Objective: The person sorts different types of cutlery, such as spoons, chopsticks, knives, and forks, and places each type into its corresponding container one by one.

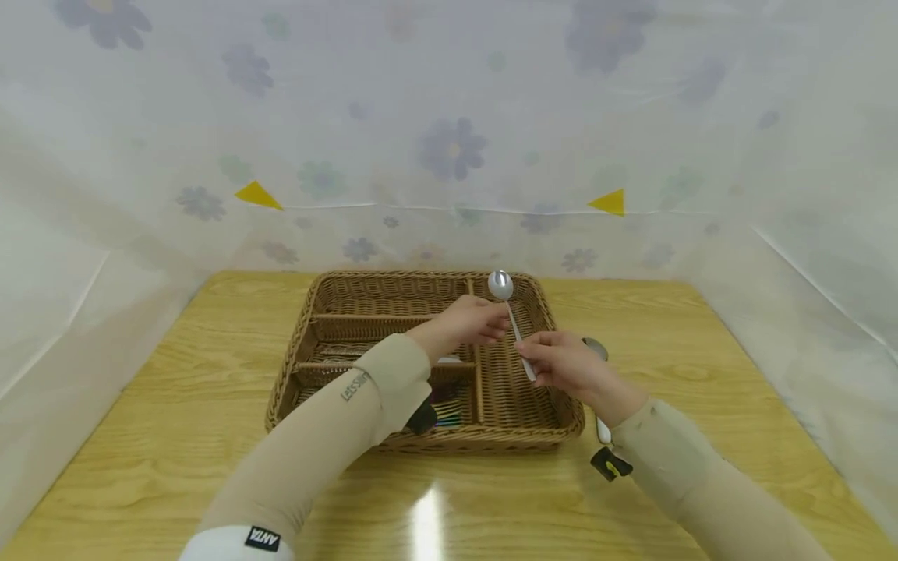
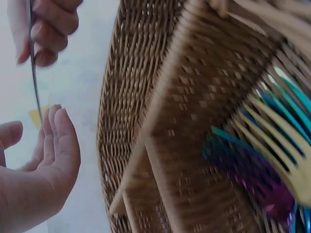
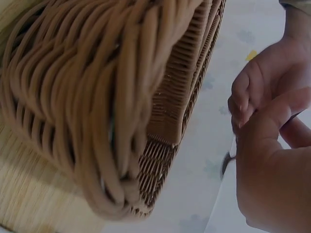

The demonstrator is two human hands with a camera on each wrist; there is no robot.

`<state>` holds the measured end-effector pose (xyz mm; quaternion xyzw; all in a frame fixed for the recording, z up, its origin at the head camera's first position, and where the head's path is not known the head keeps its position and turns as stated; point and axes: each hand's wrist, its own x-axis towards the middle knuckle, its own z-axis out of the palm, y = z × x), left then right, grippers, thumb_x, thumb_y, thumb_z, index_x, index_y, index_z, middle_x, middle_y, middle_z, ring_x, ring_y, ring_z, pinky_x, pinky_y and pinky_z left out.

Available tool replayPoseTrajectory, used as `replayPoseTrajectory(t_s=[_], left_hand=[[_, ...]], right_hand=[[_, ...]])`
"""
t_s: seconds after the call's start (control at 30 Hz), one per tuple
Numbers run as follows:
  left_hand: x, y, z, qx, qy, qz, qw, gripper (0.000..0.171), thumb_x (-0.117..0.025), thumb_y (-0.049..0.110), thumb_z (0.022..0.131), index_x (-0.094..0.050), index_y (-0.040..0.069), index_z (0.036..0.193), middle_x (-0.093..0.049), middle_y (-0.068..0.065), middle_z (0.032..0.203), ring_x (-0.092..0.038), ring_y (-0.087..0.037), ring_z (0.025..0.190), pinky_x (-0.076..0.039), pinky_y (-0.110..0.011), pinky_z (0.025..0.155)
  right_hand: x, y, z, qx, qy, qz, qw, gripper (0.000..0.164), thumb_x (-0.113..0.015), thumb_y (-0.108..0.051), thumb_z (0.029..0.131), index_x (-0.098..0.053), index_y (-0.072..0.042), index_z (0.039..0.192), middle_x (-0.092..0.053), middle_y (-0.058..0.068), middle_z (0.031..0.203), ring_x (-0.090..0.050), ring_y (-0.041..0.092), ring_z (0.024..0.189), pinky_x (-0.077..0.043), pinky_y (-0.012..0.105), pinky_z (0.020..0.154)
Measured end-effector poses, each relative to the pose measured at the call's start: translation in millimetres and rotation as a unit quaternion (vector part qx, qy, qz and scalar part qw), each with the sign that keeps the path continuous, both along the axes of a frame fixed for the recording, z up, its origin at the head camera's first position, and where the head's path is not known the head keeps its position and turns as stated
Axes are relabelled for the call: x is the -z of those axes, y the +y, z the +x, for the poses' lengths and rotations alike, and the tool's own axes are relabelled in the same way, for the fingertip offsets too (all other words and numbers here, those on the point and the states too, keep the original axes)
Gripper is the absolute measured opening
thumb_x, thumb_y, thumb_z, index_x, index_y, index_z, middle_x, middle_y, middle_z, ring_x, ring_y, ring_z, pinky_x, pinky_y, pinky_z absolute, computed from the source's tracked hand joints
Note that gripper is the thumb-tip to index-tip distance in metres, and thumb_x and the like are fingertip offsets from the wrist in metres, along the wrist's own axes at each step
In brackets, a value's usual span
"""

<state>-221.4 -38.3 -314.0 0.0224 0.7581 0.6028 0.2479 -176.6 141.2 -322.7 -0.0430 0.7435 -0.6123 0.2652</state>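
In the head view a silver spoon [image 1: 500, 285] is held up over the right part of a wicker basket [image 1: 414, 446], bowl at the top. My right hand [image 1: 568, 362] pinches its handle near the lower end. My left hand [image 1: 470, 319] is beside the spoon's neck; in the left wrist view the left hand [image 2: 53, 160] has its fingers extended, thumb apart, fingertips right at the spoon. The right hand [image 2: 51, 31] grips the handle at the top there. Part of the spoon is hidden behind the hands in the right wrist view.
Colourful forks [image 2: 272, 145] lie in the basket's front compartment, and more cutlery [image 1: 351, 351] lies in the middle one. Another spoon [image 1: 595, 348] lies on the wooden table [image 1: 701, 374] right of the basket, partly hidden by my right hand. A flowered white curtain [image 1: 449, 93] surrounds the table.
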Motion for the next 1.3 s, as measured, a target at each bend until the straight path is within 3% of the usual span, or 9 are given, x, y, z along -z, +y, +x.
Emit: replayPoseTrajectory(t_s=[0.1, 0.27, 0.5, 0.7, 0.9, 1.1, 1.3], left_hand=[[1.3, 9.2, -1.7, -0.022, -0.011, 0.012, 0.9996, 0.035, -0.051, 0.02, 0.097, -0.058, -0.004, 0.122, -0.064, -0.019, 0.112, -0.065, -0.024, 0.096, -0.05, -0.037, 0.093], [4.2, 16.1, -5.3, -0.059, -0.038, 0.043, 0.9967, 0.033, -0.054, 0.014, 0.095, -0.057, -0.006, 0.122, -0.063, -0.009, 0.087, -0.06, -0.011, 0.072, -0.05, -0.036, 0.094], [6.9, 19.9, -12.6, -0.082, -0.064, 0.064, 0.9925, 0.033, -0.052, 0.009, 0.095, -0.055, -0.011, 0.121, -0.056, -0.004, 0.074, -0.057, -0.01, 0.064, -0.051, -0.034, 0.092], [14.4, 24.2, -20.7, -0.073, -0.085, 0.022, 0.9935, 0.033, -0.051, 0.008, 0.095, -0.052, -0.01, 0.122, -0.056, -0.009, 0.081, -0.054, -0.01, 0.057, -0.049, -0.038, 0.096], [19.2, 27.8, -22.7, -0.064, -0.087, -0.012, 0.9941, 0.035, -0.05, 0.003, 0.092, -0.047, -0.009, 0.124, -0.055, -0.008, 0.077, -0.054, -0.01, 0.053, -0.055, -0.031, 0.081], [31.1, 32.8, -28.9, -0.054, -0.08, -0.056, 0.9938, 0.04, -0.048, -0.004, 0.09, -0.042, -0.011, 0.129, -0.053, -0.01, 0.075, -0.052, -0.011, 0.051, -0.054, -0.035, 0.085], [44.2, 44.6, -36.7, -0.044, -0.07, -0.109, 0.9906, 0.032, -0.049, -0.004, 0.09, -0.05, -0.011, 0.122, -0.051, -0.008, 0.069, -0.051, -0.013, 0.048, -0.055, -0.037, 0.082]], right_hand=[[0.9, -6.6, -0.1, 0.0, 0.005, -0.001, 1.0, 0.015, -0.048, -0.017, 0.098, -0.052, -0.003, 0.099, -0.052, -0.003, 0.07, -0.051, 0.005, 0.061, -0.048, 0.019, 0.06], [2.8, -9.2, -1.8, 0.002, 0.007, 0.001, 1.0, 0.021, -0.049, -0.017, 0.098, -0.052, 0.003, 0.103, -0.054, -0.003, 0.069, -0.053, 0.005, 0.06, -0.05, 0.02, 0.06], [6.0, 9.2, -4.9, -0.02, -0.021, 0.009, 1.0, 0.053, -0.041, -0.039, 0.099, -0.039, 0.006, 0.126, -0.055, -0.006, 0.07, -0.054, 0.006, 0.061, -0.05, 0.022, 0.061], [8.7, 33.4, -4.8, 0.006, -0.022, -0.001, 1.0, 0.06, -0.037, -0.047, 0.098, -0.038, 0.006, 0.126, -0.058, -0.009, 0.068, -0.054, 0.006, 0.06, -0.05, 0.023, 0.06], [5.6, 55.4, -3.0, 0.009, -0.013, 0.0, 1.0, 0.064, -0.032, -0.05, 0.099, -0.034, 0.007, 0.129, -0.058, -0.009, 0.073, -0.053, 0.005, 0.063, -0.049, 0.024, 0.062], [5.9, 68.6, -2.0, 0.02, -0.02, -0.026, 0.999, 0.047, -0.035, -0.05, 0.098, -0.044, -0.006, 0.11, -0.058, -0.008, 0.072, -0.053, 0.006, 0.062, -0.05, 0.023, 0.061], [8.4, 79.8, -1.8, 0.023, -0.019, -0.033, 0.999, 0.044, -0.034, -0.051, 0.098, -0.046, -0.01, 0.106, -0.058, -0.008, 0.073, -0.054, 0.006, 0.062, -0.05, 0.025, 0.062]])
